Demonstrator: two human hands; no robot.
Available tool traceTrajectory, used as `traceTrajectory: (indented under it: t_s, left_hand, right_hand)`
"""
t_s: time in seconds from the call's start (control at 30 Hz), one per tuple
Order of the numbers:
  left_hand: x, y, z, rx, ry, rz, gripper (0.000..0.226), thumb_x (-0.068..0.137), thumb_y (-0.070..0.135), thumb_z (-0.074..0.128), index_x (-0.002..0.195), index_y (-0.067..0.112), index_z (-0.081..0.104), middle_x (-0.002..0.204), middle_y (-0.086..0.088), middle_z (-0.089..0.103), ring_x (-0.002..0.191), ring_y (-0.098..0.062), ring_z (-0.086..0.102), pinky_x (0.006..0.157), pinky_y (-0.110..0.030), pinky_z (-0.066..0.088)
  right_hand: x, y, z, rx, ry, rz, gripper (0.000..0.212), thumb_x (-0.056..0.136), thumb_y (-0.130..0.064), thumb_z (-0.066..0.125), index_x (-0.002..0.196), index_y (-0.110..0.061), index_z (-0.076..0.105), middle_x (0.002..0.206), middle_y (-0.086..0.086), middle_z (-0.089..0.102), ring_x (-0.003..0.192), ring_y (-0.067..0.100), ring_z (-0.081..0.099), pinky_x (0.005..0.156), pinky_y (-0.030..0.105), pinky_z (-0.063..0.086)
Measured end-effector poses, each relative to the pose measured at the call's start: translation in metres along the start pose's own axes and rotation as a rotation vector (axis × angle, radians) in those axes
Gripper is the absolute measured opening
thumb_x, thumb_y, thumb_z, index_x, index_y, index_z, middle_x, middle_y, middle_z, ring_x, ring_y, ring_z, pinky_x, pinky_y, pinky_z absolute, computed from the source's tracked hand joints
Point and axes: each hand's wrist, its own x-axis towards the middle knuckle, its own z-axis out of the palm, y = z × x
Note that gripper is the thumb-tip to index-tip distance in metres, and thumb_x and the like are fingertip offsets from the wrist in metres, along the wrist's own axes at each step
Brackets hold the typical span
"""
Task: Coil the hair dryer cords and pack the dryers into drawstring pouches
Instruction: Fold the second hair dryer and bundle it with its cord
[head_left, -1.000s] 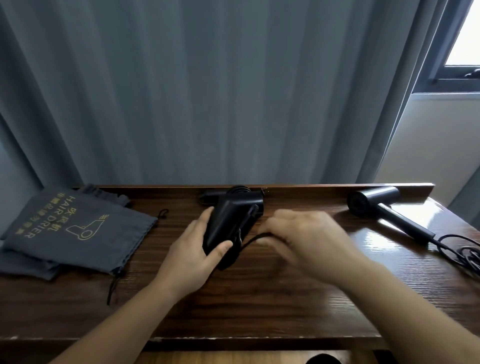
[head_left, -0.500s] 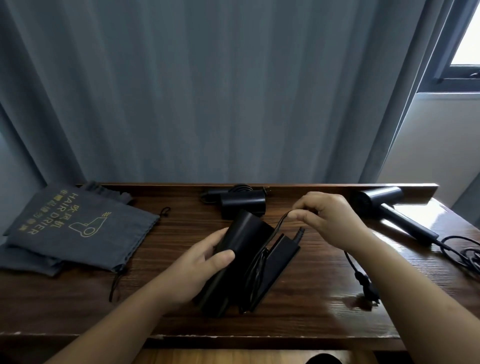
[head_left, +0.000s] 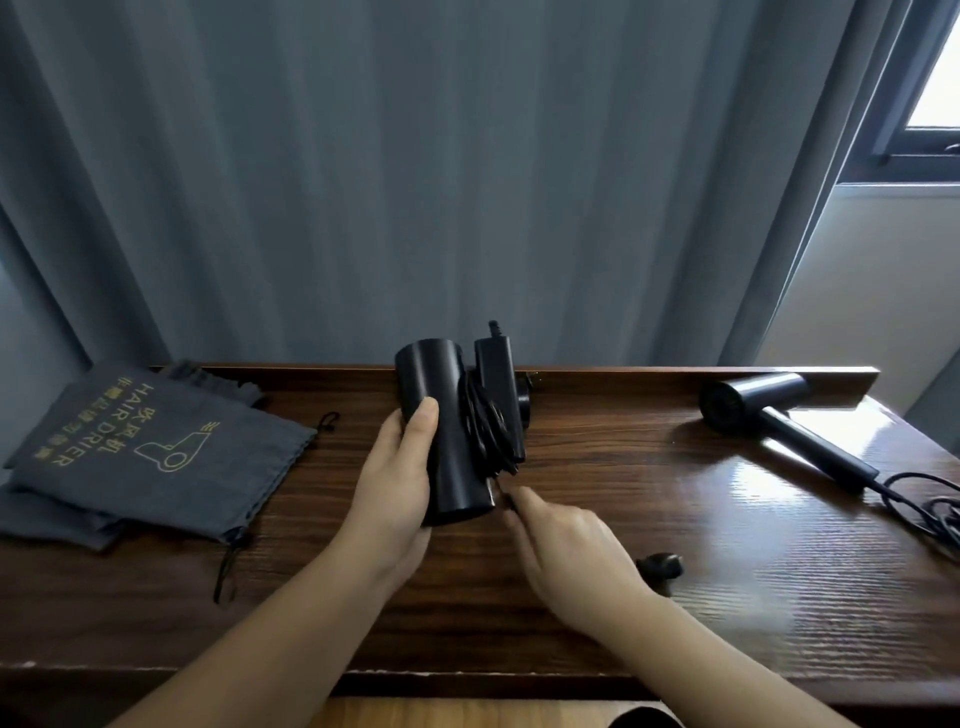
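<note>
The wooden table (head_left: 597, 613) is the landmark for everything here; nearest its front edge, the right hand (head_left: 566, 545) reaches in with fingers drawn together, apparently pinching the loose end of the cord (head_left: 488, 431) just below the dryer, though the fingertips are partly hidden and the pinch itself cannot be confirmed; just to its right on the table lies the plug (head_left: 660, 567), so the cord's tail is probably kept taut for another turn; at the table's middle the left hand (head_left: 395, 483) is wrapped around the barrel of the folded hair dryer (head_left: 441, 431), thumb pressed on its front, holding it raised and nearly upright, likely so the loops gathered between barrel and folded handle stay in place; on the table's left side lie the grey drawstring pouches (head_left: 156, 447), stacked flat, the top one printed in gold with "HAIR DRIER", a dryer outline and Chinese characters too small to read surely; toward the table's far right rests a second dryer (head_left: 763, 415), unfolded, its cord (head_left: 919, 509) loose beside it; behind the held dryer another dark object is mostly hidden.
</note>
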Motion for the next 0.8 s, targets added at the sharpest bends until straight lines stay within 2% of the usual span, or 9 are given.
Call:
traceTrajectory:
  t_s: [0.1,0.17,0.27,0.4,0.53,0.57,0.63,0.67,0.8]
  left_hand:
    - [0.009,-0.003,-0.002,0.092,0.098,0.086,0.054,0.09,0.05,0.057,0.138,0.028,0.051,0.121,0.001,0.071,0.112,-0.017,0.068,0.096,-0.039,0.053]
    - [0.014,-0.004,-0.007,0.249,0.149,0.18,0.064,0.086,0.055,0.057,0.143,0.03,0.044,0.124,0.006,0.066,0.112,-0.009,0.065,0.096,-0.033,0.052]
    - [0.015,-0.005,-0.018,0.548,0.142,0.323,0.06,0.089,0.053,0.056,0.143,0.032,0.04,0.122,0.013,0.062,0.103,0.006,0.063,0.081,-0.013,0.052]
    - [0.012,-0.011,-0.029,0.885,0.022,0.396,0.067,0.09,0.058,0.056,0.149,0.039,0.03,0.134,0.014,0.055,0.119,-0.003,0.056,0.097,-0.029,0.05]
    - [0.007,-0.011,-0.032,1.11,-0.145,0.378,0.072,0.09,0.06,0.058,0.152,0.045,0.024,0.14,0.018,0.05,0.123,-0.003,0.052,0.102,-0.033,0.049]
    - [0.006,-0.01,-0.034,1.12,-0.204,0.37,0.07,0.09,0.061,0.058,0.151,0.047,0.025,0.137,0.021,0.052,0.121,0.001,0.053,0.101,-0.032,0.05]
    - [0.003,-0.009,-0.036,1.143,-0.307,0.346,0.068,0.09,0.061,0.059,0.149,0.05,0.026,0.131,0.027,0.054,0.117,0.005,0.054,0.097,-0.029,0.051]
    - [0.002,-0.008,-0.037,1.154,-0.348,0.331,0.068,0.09,0.062,0.059,0.149,0.05,0.027,0.131,0.028,0.054,0.117,0.006,0.055,0.096,-0.027,0.05]
    - [-0.005,-0.001,-0.034,1.052,-0.486,0.204,0.051,0.091,0.055,0.062,0.134,0.061,0.036,0.121,0.037,0.059,0.112,0.01,0.058,0.089,-0.013,0.048]
  right_hand:
    - [-0.006,-0.01,-0.002,-0.063,-0.065,-0.003,0.024,0.106,-0.04,0.033,0.112,-0.025,0.051,0.09,-0.003,0.068,0.081,0.025,0.065,0.065,0.033,0.037]
    - [-0.009,-0.015,-0.01,-0.076,-0.097,-0.008,0.023,0.105,-0.04,0.035,0.11,-0.026,0.052,0.089,-0.004,0.068,0.081,0.023,0.065,0.066,0.033,0.04]
    - [-0.007,-0.02,-0.025,-0.112,-0.111,-0.078,0.024,0.103,-0.039,0.036,0.114,-0.029,0.055,0.089,-0.005,0.068,0.081,0.021,0.066,0.066,0.03,0.038]
    - [-0.003,-0.017,-0.044,-0.237,-0.123,-0.172,0.025,0.101,-0.039,0.038,0.112,-0.03,0.058,0.092,-0.005,0.07,0.082,0.019,0.066,0.066,0.031,0.043]
    - [0.009,-0.006,-0.06,-0.427,-0.051,-0.384,0.005,0.091,-0.037,0.063,0.087,-0.033,0.065,0.075,-0.013,0.066,0.068,0.01,0.061,0.056,0.026,0.048]
    - [0.011,-0.002,-0.065,-0.436,-0.061,-0.404,0.009,0.091,-0.034,0.057,0.089,-0.035,0.066,0.078,-0.014,0.066,0.071,0.01,0.059,0.059,0.026,0.048]
    - [0.014,0.008,-0.075,-0.45,-0.082,-0.433,0.037,0.089,-0.026,0.034,0.103,-0.039,0.067,0.091,-0.017,0.065,0.081,0.01,0.057,0.066,0.027,0.046]
    - [0.015,0.013,-0.079,-0.459,-0.067,-0.452,0.045,0.087,-0.022,0.031,0.108,-0.04,0.066,0.093,-0.018,0.063,0.083,0.009,0.056,0.069,0.027,0.044]
    - [0.02,0.028,-0.086,-0.437,-0.037,-0.486,0.032,0.092,-0.023,0.044,0.11,-0.039,0.065,0.09,-0.019,0.058,0.084,0.009,0.054,0.069,0.024,0.041]
